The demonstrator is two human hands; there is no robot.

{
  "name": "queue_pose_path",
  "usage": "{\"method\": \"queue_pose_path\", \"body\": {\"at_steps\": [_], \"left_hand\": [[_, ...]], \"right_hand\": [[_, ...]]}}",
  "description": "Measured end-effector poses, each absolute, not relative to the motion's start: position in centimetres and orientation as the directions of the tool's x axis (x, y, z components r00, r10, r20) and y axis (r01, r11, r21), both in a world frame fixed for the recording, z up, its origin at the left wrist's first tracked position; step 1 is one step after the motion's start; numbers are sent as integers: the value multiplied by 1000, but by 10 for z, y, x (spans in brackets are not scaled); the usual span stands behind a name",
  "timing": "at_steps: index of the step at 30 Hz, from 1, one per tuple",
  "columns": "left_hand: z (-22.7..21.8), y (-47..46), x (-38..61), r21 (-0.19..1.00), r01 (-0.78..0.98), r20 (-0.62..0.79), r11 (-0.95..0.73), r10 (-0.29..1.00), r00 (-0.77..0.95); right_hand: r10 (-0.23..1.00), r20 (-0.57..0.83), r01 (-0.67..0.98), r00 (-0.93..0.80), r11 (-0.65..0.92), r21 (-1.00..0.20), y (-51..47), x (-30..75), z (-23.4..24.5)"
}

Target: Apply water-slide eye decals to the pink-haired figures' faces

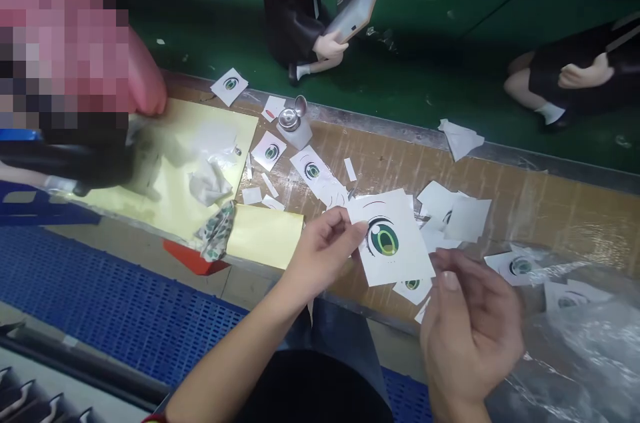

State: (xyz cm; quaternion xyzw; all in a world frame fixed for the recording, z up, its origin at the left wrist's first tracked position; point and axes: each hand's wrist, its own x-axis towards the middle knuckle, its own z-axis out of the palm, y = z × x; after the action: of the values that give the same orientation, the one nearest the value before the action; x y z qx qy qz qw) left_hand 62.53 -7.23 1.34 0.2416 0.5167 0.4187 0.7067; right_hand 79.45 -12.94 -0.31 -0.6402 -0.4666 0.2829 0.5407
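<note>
A white square eye decal sheet (395, 239), printed with a large green eye and a thin brow line, is held up above the wooden work table. My left hand (330, 243) pinches its left edge between thumb and fingers. At the sheet's lower right corner is my right hand (473, 323), its fingers curled and the thumb close to the index finger, closed on the corner. Beneath and around the hands lie more eye decals, including one to the left (313, 171) and one partly covered under the sheet (412, 285). White paper pieces (467, 217) overlap to the right.
A small metal-lidded bottle (290, 119) stands open at the table's back. Yellow sheets (265, 229) carry a crumpled tissue (210, 183) and a patterned cloth (218, 233). Clear plastic film (590, 343) covers the right. Black-clothed figurines (290, 16) stand on the green surface (420, 43) behind.
</note>
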Motion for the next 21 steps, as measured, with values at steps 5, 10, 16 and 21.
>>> {"method": "queue_pose_path", "body": {"at_steps": [5,10,16,21], "left_hand": [[43,-80,628,822,-290,-472,490,871,134],[68,-94,632,852,-238,-440,465,885,153],[72,-114,635,869,-162,-449,467,883,133],[35,-131,612,872,55,-484,486,874,-45]], "right_hand": [[906,-235,10,352,-255,-967,-142,801,23],[883,-346,-54,318,-347,-936,-149,809,49],[847,-418,-39,329,-430,-902,-160,816,55],[770,-491,46,408,-554,-831,-165,826,30]]}}
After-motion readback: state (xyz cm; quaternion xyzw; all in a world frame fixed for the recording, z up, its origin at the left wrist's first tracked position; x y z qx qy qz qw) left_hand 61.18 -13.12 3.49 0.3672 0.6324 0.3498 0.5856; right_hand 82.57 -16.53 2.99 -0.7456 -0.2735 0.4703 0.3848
